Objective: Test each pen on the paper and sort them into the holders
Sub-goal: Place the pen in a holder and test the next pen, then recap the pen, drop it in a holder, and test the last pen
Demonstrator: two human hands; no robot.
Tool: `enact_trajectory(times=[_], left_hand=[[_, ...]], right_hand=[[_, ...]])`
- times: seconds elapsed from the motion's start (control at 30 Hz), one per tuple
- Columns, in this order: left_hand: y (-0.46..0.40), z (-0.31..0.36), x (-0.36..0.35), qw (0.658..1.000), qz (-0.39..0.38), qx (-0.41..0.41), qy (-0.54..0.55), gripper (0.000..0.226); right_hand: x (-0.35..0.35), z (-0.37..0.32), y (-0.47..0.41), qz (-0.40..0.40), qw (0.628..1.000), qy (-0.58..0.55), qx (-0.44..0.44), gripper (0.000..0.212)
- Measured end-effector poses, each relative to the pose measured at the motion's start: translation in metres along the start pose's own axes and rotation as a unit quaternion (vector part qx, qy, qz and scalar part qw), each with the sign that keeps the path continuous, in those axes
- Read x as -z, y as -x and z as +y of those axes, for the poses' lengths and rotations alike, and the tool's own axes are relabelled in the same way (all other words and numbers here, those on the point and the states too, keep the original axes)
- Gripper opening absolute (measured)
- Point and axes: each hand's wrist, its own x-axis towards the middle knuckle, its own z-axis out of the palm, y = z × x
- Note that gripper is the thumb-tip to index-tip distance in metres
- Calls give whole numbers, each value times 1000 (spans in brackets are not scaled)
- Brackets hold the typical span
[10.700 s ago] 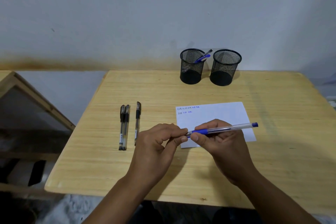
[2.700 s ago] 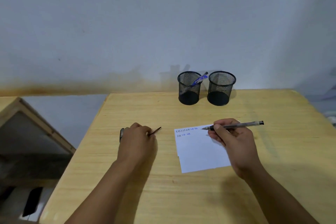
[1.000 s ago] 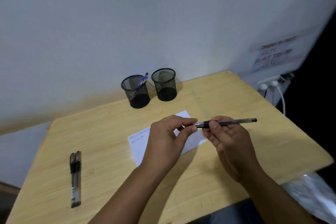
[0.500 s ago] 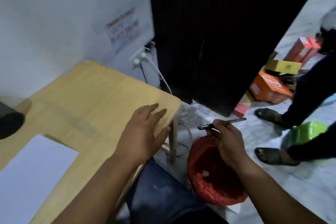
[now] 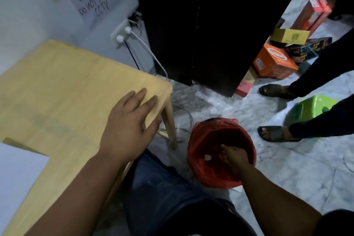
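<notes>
We find the left hand (image 5: 128, 130) lying flat on the table (image 5: 57, 86) near its right corner, fingers straight and spread, holding nothing. The right hand (image 5: 232, 157) reaches down into the red-lined bin (image 5: 203, 166) on the floor beside the table leg. Its fingers point into the bin; we cannot tell whether they are curled round anything or relaxed, since the view is dim and blurred there. No pen is visible in this view, neither in the hand nor in the bin. The holders are out of frame. A corner of the paper (image 5: 17, 174) shows at the left edge of the table.

We judge the step in hand to be a discard at the bin, not a sort into a holder. The next move calls for bringing the right hand back up to the table, turning to face the paper and picking up a fresh pen to test.

A second person's sandalled feet (image 5: 274, 113) stand near the bin.
</notes>
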Motion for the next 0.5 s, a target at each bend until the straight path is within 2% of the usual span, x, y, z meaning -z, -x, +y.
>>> enact_trajectory(times=[0.1,0.17,0.23,0.33,0.5], left_hand=[[1,-1,3,998,11,-9,63,58],[4,-3,7,990,14,29,140,58],[10,-10,12,980,24,67,184,56],[28,-25,27,977,71,86,183,52],[78,-58,73,958,142,194,159,43]], right_hand=[[-17,-27,28,-44,996,26,70,22],[-31,-49,45,-72,985,46,153,23],[-46,-76,65,-49,963,100,244,18],[-71,-123,103,-56,933,104,340,15],[-122,-174,169,-87,856,115,496,12]])
